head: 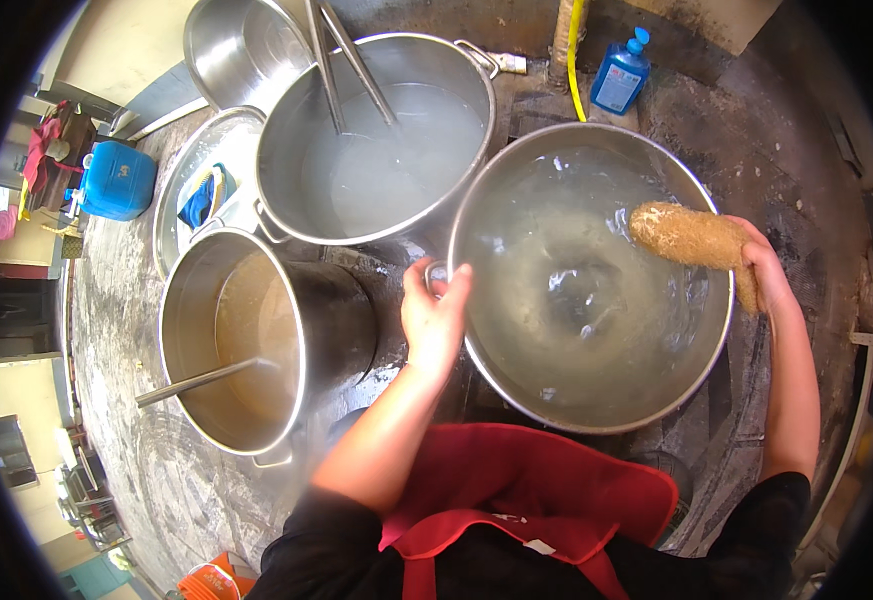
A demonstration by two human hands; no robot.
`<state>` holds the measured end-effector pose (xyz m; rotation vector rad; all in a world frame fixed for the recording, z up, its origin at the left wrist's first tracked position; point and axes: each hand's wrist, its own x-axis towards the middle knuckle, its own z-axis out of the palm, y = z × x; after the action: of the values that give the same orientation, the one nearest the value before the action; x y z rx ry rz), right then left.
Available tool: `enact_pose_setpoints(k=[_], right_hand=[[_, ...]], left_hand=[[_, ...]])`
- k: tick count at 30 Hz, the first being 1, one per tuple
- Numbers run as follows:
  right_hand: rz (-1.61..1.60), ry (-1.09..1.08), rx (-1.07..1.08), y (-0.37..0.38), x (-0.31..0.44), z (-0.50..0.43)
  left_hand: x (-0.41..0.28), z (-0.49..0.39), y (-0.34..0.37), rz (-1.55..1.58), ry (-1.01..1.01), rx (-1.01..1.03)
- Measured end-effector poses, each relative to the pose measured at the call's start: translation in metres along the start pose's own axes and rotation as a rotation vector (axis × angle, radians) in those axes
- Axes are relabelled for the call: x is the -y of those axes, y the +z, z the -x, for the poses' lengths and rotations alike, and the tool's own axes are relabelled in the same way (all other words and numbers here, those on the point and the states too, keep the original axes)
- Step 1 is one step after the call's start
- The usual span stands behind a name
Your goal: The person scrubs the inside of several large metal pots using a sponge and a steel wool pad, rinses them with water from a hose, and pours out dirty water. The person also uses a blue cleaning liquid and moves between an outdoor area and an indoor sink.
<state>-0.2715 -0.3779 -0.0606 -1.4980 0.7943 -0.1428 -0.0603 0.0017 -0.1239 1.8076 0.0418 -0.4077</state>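
Before me a large stainless-steel stockpot (601, 430) holds cloudy, rippling water (556, 352). My left hand (436, 311) grips the loop handle (438, 279) on its left side, with the thumb against the rim. In my right hand (766, 262) is a brown fibrous luffa scrubber (688, 234), bent over the pot's right rim. Its pale-flecked tip points inward above the water, and its other end hangs outside the rim below my fingers.
Behind is a wide pot (492, 120) of cloudy water with two metal handles (361, 64) standing in it. A pot of brownish liquid (301, 375) with a metal rod (196, 381) stands left. Around them are a blue pump bottle (620, 79), a basin (162, 225) and a blue jerrycan (117, 180).
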Motion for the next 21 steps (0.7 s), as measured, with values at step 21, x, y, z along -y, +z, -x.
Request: enact_pose_setpoints(k=[21], right_hand=[[0.117, 0.16, -0.198, 0.006, -0.028, -0.009]], left_hand=[[-0.024, -0.003, 0.006, -0.565, -0.14, 0.038]])
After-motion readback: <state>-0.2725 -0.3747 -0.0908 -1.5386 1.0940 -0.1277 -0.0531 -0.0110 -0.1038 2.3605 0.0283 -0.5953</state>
